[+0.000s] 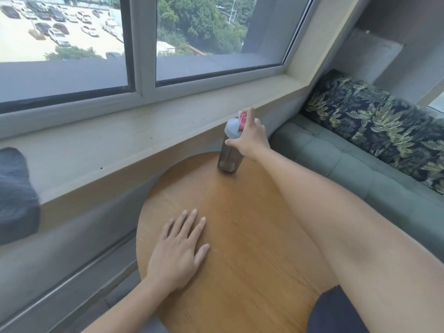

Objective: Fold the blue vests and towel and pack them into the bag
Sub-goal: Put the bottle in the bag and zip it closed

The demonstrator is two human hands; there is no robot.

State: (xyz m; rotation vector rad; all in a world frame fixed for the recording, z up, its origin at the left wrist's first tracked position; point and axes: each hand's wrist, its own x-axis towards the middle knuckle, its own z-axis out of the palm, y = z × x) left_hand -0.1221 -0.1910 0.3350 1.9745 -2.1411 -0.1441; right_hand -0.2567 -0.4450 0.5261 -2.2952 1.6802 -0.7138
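**Packing not started in view — right hand on a bottle, no vests, towel or bag identifiable**

Task items: no blue vest, towel or bag can be picked out with certainty. Two dark blue fabric masses sit at frame edges: one on the windowsill at far left (16, 195), one at the bottom edge under the right forearm (334, 311). Either might be a vest, the bag or clothing; cannot tell. Nothing visibly folded or packed, so I judge the whole task as left to do, and this step looks like clearing the table first.

Right hand (251, 138): reached across to the far side of the table, fingers and thumb curled round the upper part of a smoky grey shaker bottle (229, 155) with grey lid and pink flip cap. Bottle upright, base on or barely above the tabletop; cannot tell which.

Left hand (177, 251): flat, fingers straight and slightly spread, palm resting on the table, holding nothing.

Surface: rounded wooden table (240, 236), light brown grain, only the bottle and hands on it.

Room: pale windowsill (120, 140) just beyond the table, below a large window (144, 44) showing a car park and trees. To the right, a grey-green tufted bench seat (348, 164) with a dark leaf-print cushion (372, 121) against the wall.
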